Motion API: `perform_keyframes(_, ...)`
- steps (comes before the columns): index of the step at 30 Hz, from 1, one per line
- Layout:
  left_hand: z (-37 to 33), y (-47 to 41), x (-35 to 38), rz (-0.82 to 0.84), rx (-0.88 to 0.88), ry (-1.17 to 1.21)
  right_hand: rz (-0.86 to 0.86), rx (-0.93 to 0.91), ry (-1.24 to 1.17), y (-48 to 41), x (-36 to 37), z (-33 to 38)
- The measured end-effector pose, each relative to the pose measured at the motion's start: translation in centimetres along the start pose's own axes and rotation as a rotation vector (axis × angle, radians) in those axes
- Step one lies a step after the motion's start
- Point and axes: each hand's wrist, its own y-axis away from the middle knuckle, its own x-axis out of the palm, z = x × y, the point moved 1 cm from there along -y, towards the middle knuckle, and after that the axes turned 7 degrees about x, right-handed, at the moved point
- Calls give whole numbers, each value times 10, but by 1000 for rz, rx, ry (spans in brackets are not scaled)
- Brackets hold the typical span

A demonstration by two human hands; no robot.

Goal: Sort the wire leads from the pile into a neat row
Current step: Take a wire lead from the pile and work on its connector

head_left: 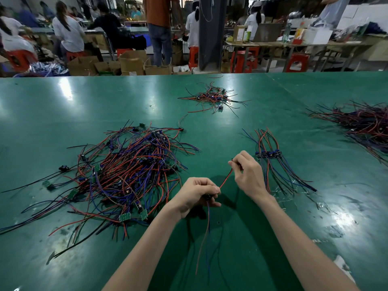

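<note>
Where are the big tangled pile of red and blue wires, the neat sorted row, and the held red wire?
Tangled wire pile point(130, 169), head view, its middle.
Neat sorted row point(268, 153), head view, blue connectors.
Held red wire point(226, 178), head view, its taut middle.

Past the green table point(63, 97), cardboard boxes point(131, 61) sat on the floor among red stools point(297, 63). A grey pillar point(212, 34) stood beside a cluttered bench point(294, 44).
</note>
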Motion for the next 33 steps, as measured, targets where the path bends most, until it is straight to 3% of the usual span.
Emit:
perform_keyframes(3,1,1,0,-10,-1,-7,-1,116,-108,-3,0,-1)
perform_keyframes(7,-2,-1,-1,-17,20,35,51,634,-640,-8,-9,-2)
perform_keyframes(11,-2,1,0,-1,29,40,61,949,-1087,-11,-11,2)
perform_keyframes(13,-1,0,1,6,33,22,76,1059,-1190,-13,-12,3)
perform_keyframes(20,-1,-1,1,-92,67,60,134,1027,-1021,-12,-15,8)
perform_keyframes(24,-5,-3,-8,-302,142,108,339,1000,-982,-8,-17,20)
perform_keyframes(29,-5,-5,-14,-485,180,166,716,878,-862,13,-3,53)
perform_keyframes(33,-6,-5,-15,-520,177,254,795,851,-919,26,7,72)
